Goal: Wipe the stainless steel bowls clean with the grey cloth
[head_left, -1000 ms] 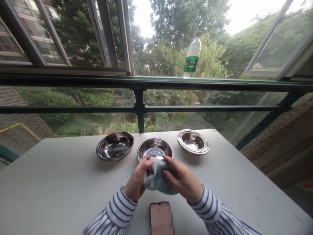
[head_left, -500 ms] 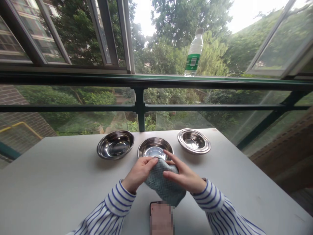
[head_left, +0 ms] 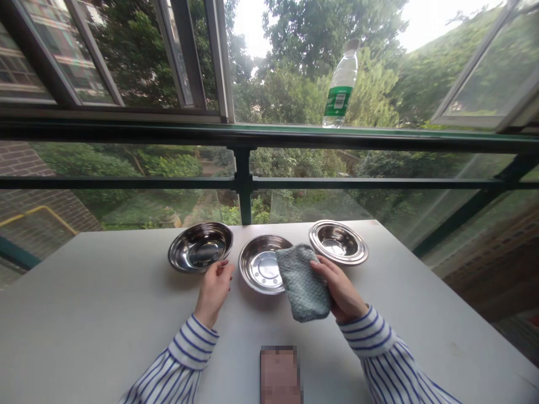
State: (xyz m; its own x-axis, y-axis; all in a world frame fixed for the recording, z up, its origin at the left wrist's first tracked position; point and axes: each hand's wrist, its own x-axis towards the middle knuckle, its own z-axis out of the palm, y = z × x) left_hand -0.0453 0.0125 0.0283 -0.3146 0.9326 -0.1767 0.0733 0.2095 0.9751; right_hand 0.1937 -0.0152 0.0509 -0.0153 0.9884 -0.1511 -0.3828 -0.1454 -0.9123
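Three steel bowls stand in a row on the white table: a left bowl, a middle bowl and a right bowl. My right hand grips a folded grey-blue cloth, which hangs over the right rim of the middle bowl. My left hand rests on the table between the left and middle bowls, fingers loosely curled, holding nothing.
A phone lies at the near table edge between my striped sleeves. A plastic water bottle stands on the green railing behind the table. Open window frames rise above the railing.
Both hands held the cloth above the phone. Now my left hand has let go and moved left toward the left bowl, and my right hand has carried the cloth up to the middle bowl.
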